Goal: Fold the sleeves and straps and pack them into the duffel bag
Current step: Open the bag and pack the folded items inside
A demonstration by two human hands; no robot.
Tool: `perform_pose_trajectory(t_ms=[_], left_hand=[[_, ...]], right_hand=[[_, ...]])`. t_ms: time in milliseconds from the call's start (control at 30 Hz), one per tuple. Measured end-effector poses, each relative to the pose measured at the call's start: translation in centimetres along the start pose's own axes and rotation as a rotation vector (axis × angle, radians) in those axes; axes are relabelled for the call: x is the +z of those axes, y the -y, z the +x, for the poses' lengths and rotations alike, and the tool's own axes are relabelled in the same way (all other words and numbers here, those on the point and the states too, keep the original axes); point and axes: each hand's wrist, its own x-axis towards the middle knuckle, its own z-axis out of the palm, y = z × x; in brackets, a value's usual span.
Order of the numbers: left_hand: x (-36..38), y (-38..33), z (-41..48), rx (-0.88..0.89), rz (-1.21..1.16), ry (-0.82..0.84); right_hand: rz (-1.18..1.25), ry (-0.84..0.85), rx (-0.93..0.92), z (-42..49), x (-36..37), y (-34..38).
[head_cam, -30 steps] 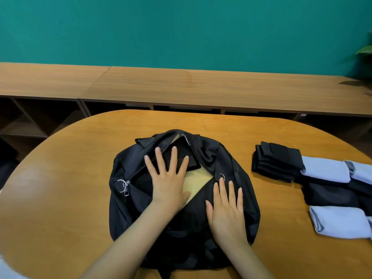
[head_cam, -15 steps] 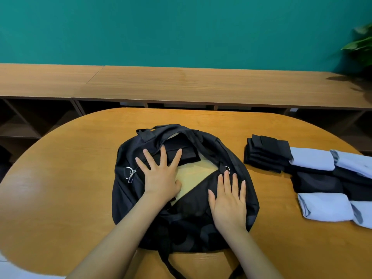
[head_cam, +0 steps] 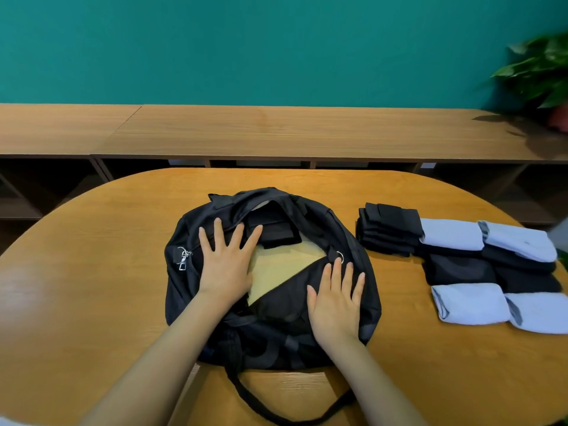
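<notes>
A black duffel bag (head_cam: 190,290) lies unzipped in the middle of the table, its tan lining (head_cam: 282,265) showing. A folded black item (head_cam: 273,232) sits inside the opening at the far end. My left hand (head_cam: 227,265) presses flat on the bag's left side, fingers spread. Flat on the near right flap rests my right hand (head_cam: 336,299). To the right lie a stack of folded black straps (head_cam: 388,227) and folded light-blue sleeves (head_cam: 451,233) and black sleeves (head_cam: 458,270) in rows.
The oval wooden table (head_cam: 92,287) carries everything. The bag's black carry strap (head_cam: 261,404) loops toward the near edge. A low wooden shelf unit (head_cam: 276,130) runs along the teal wall, with a potted plant (head_cam: 544,75) at its right end.
Both hands stay flat on the bag. My left hand has slid slightly left off the folded black item. My head has tilted, so the view takes in more of the near table.
</notes>
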Motion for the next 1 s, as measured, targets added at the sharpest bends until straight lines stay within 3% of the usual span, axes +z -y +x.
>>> perform_pose_trajectory(t_ms=[67,167,300,400,467,533,600,700,833,1000], left_hand=[[0.1,-0.3,0.2,-0.008,-0.002,0.004],[0.3,-0.3,0.2,-0.009,0.014,0.006],[0.7,-0.4,0.1,-0.005,-0.012,-0.008],[0.1,-1.3,0.0,-0.034,-0.077,-0.061],[-1.4,-3.0,0.0,-0.028,-0.168,-0.214],[-3.5,-6.3,0.5,0.084,-0.228,-0.385],[-5.5,-10.9,1.8,0.215,-0.327,-0.424],[-6.5,-17.6,4.9,0.314,-0.402,-0.253],[-4.2,-21.5,9.0,0.315,-0.254,-0.008],[-1.6,-22.1,10.3,0.269,-0.235,-0.007]], right_hand=[[0.004,0.004,-0.078,-0.1,-2.0,-0.5],[0.289,-0.128,-0.194,1.8,-6.0,-3.2],[0.354,-0.303,-0.133,7.8,-11.1,-9.3],[0.258,-0.095,-0.03,13.3,-13.4,-13.7],[0.364,0.129,0.001,15.9,-14.0,-15.4],[0.485,0.307,0.027,17.7,-14.2,-16.4],[0.523,0.421,0.05,18.9,-14.0,-16.7],[0.512,0.511,0.049,20.3,-13.2,-16.8],[0.402,0.589,0.009,21.7,-12.4,-17.0],[0.19,0.669,0.004,23.3,-12.5,-16.7]])
